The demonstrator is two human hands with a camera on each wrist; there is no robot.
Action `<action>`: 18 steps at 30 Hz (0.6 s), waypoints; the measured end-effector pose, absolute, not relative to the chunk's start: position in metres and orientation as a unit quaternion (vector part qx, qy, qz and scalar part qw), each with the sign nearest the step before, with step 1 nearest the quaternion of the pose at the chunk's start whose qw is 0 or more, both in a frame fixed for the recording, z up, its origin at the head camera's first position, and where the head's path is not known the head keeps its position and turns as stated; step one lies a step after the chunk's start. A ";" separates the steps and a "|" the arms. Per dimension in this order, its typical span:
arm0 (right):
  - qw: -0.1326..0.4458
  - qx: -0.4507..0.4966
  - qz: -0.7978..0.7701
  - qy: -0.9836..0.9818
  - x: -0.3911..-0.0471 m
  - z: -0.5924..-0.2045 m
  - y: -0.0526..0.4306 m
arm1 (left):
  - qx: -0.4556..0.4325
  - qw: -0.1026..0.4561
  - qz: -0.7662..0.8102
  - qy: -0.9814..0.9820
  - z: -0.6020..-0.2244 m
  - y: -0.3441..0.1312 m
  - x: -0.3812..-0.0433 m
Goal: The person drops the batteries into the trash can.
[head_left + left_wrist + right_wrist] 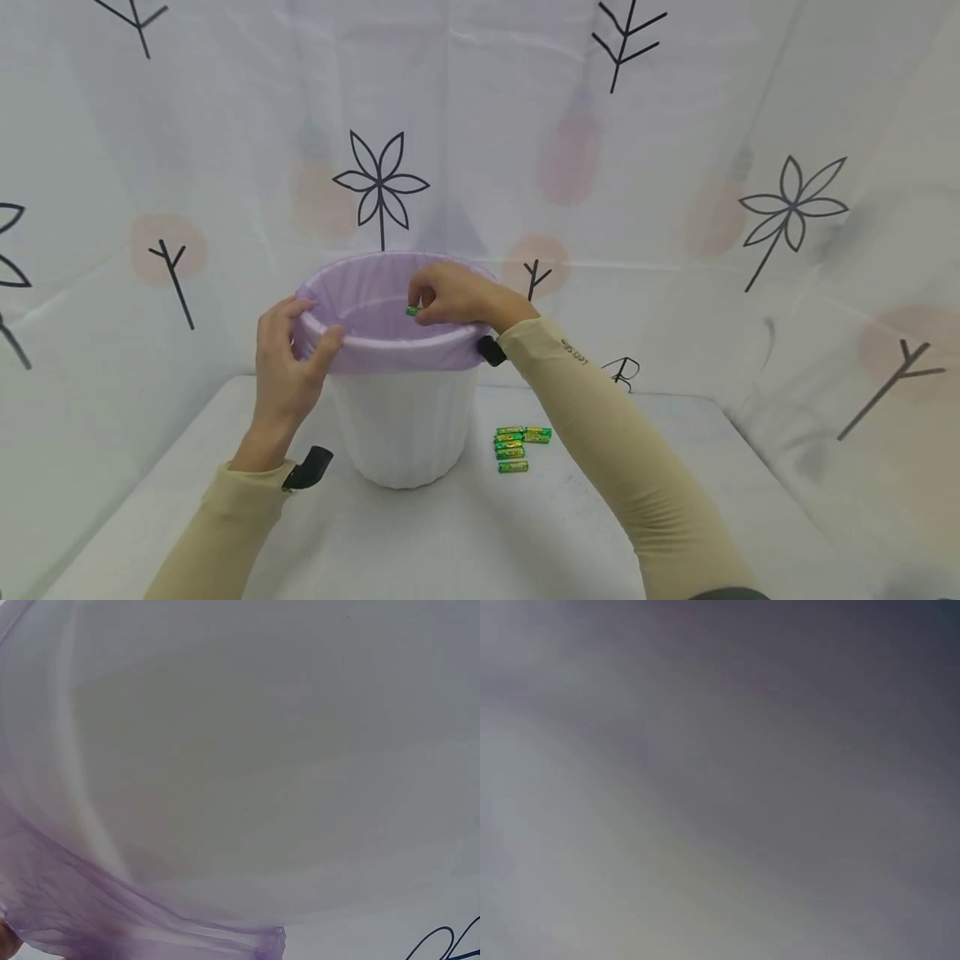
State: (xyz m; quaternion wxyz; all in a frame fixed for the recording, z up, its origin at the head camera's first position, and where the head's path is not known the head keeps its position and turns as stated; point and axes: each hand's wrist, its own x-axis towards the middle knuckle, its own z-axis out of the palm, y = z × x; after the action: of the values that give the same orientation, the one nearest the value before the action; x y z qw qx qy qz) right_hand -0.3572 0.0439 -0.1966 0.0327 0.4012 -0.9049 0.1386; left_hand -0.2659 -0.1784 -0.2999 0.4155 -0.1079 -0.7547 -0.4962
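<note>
A white trash can (405, 425) stands upright, its mouth lined with a purple trash bag (367, 304) folded down over the rim. On the can's left side, my left hand (291, 367) grips the bag-covered rim between thumb and fingers. My right hand (457, 293) is over the opening and pinches a small green battery (412, 310) in its fingertips, partly hidden by them. Part of the bag's folded edge (142, 922) and the can's white wall (225, 765) fill the left wrist view. The right wrist view is only a blur.
Several green-and-yellow batteries (510, 443) lie grouped on the white table (585, 525), right of the can and beside the right forearm. Behind the table hangs a pale cloth (480, 125) printed with flowers and twigs.
</note>
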 end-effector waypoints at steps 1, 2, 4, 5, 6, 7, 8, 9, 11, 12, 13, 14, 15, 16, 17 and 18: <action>0.032 0.400 0.139 -0.905 -0.357 -0.197 0.044 | -0.108 0.415 -0.496 -0.755 -0.300 -0.178 -0.266; 0.032 0.399 0.138 -0.906 -0.357 -0.197 0.044 | -0.109 0.416 -0.496 -0.754 -0.299 -0.178 -0.266; 0.034 0.396 0.135 -0.907 -0.357 -0.196 0.044 | -0.110 0.416 -0.497 -0.754 -0.299 -0.177 -0.266; 0.035 0.395 0.134 -0.908 -0.357 -0.196 0.044 | -0.110 0.416 -0.497 -0.754 -0.299 -0.178 -0.266; 0.035 0.394 0.134 -0.909 -0.357 -0.196 0.045 | -0.109 0.415 -0.497 -0.754 -0.298 -0.177 -0.266; 0.037 0.393 0.133 -0.909 -0.357 -0.196 0.045 | -0.109 0.415 -0.498 -0.754 -0.298 -0.177 -0.266; 0.039 0.392 0.132 -0.909 -0.357 -0.196 0.045 | -0.109 0.414 -0.498 -0.754 -0.298 -0.177 -0.266; 0.041 0.393 0.133 -0.909 -0.357 -0.196 0.045 | -0.108 0.415 -0.497 -0.754 -0.298 -0.177 -0.266; 0.044 0.394 0.138 -0.908 -0.356 -0.196 0.045 | -0.106 0.416 -0.497 -0.754 -0.299 -0.177 -0.266; 0.047 0.395 0.141 -0.906 -0.356 -0.196 0.045 | -0.105 0.417 -0.497 -0.754 -0.299 -0.178 -0.265; 0.051 0.397 0.143 -0.905 -0.356 -0.195 0.045 | -0.104 0.418 -0.497 -0.754 -0.299 -0.178 -0.265; 0.054 0.397 0.145 -0.905 -0.355 -0.195 0.046 | -0.103 0.418 -0.496 -0.754 -0.299 -0.178 -0.265; 0.056 0.396 0.150 -0.904 -0.355 -0.194 0.046 | -0.102 0.419 -0.495 -0.754 -0.299 -0.179 -0.265; 0.059 0.395 0.157 -0.903 -0.354 -0.194 0.047 | -0.101 0.418 -0.495 -0.755 -0.299 -0.179 -0.265; 0.062 0.394 0.163 -0.903 -0.353 -0.193 0.048 | -0.102 0.419 -0.494 -0.755 -0.299 -0.179 -0.265; 0.065 0.392 0.170 -0.902 -0.353 -0.192 0.049 | -0.102 0.419 -0.494 -0.755 -0.299 -0.180 -0.265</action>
State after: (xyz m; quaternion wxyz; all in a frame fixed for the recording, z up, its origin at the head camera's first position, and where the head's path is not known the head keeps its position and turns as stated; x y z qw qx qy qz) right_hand -0.3527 0.0494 -0.1922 0.0650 0.3923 -0.9017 0.1698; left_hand -0.2649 -0.1795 -0.2987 0.4193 -0.1024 -0.7550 -0.4937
